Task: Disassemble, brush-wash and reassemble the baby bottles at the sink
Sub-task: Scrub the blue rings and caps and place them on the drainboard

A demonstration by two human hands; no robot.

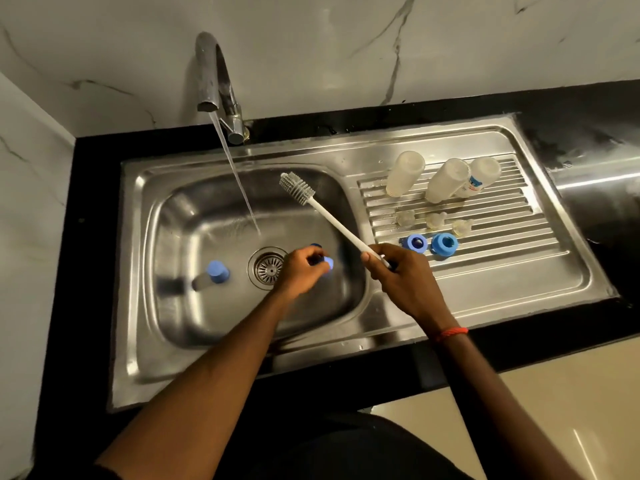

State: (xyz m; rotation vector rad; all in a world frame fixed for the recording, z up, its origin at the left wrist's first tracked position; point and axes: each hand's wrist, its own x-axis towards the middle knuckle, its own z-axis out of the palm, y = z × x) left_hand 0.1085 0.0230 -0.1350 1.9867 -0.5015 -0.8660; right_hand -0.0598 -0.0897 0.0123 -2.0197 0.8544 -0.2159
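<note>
My left hand reaches into the steel sink basin and grips a small blue bottle part beside the drain. My right hand holds the white bottle brush by its handle, with the bristle head raised over the basin. A blue cap stands in the basin at the left. On the drainboard three clear bottle bodies stand upside down, with three clear teats in a row and two blue collar rings in front.
The tap at the back runs, and its stream falls into the basin behind the drain. Black countertop surrounds the sink, with a marble wall behind and at the left. Pale floor shows at the lower right.
</note>
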